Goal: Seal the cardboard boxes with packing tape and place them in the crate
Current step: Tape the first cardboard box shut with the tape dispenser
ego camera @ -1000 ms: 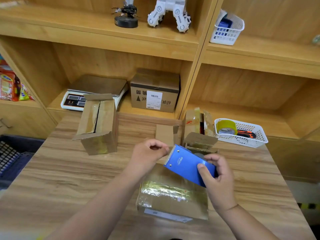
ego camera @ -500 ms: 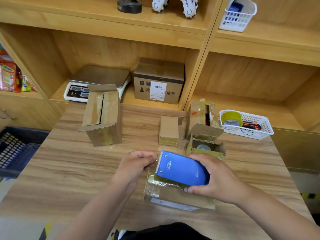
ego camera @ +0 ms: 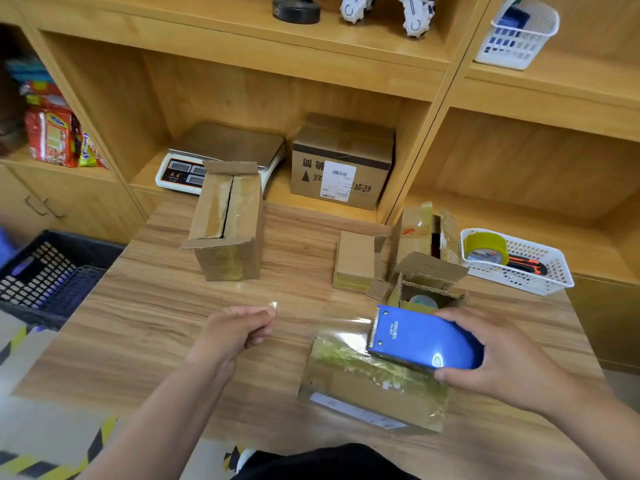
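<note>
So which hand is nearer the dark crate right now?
Left. The left hand, pinching the tape end, is mid-table, right of the crate; the right hand grips the tape dispenser farther right, over the box.

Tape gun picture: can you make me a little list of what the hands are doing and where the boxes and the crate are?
left hand: pinches the end of the clear tape, stretched out to the left
right hand: grips the blue tape gun
tape gun: sits on top of the near box
big box: farther back on the table, top seam split
crate: left of the table
basket: on the right, holds a roll
</note>
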{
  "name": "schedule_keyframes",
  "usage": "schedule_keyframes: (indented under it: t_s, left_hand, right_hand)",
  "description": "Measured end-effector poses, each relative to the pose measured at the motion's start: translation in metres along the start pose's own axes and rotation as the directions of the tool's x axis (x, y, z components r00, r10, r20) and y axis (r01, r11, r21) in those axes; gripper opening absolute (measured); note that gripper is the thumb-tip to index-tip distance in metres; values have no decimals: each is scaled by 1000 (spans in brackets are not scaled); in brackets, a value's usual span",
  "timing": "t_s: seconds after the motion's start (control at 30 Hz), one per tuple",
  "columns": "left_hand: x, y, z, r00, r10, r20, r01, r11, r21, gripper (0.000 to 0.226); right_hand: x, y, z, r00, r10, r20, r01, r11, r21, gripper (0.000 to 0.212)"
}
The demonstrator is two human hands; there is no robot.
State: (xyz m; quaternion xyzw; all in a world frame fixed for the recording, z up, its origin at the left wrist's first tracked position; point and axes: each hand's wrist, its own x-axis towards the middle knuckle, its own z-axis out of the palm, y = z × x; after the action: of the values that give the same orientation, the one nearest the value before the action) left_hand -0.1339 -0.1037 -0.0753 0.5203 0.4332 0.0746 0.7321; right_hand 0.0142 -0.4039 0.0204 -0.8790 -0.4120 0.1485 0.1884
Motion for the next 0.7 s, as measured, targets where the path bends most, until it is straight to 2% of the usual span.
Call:
schedule_keyframes:
  t_s: [0.13,0.27,0.43,0.7]
  left_hand:
    - [2,0,7,1000,-3,10,3,1000,-31,5]
    - [4,-8,8,999,-39,1,39,999,-28,3]
    - [10,-24,11,993,-117,-5,117,993,-27,5]
    - [24,-30,6,984,-180,-12,179,981,-78,4]
  right_hand:
    - [-3,-10,-13,999,-20,-48,17,998,-68,62]
    - [-7,-13,-13,1000,4,21,-1,990,-141,61]
    - [-9,-9,7,994,66,91,-49,983,-178,71]
    - [-3,-12,21,990,108,86,-91,979,-180,77]
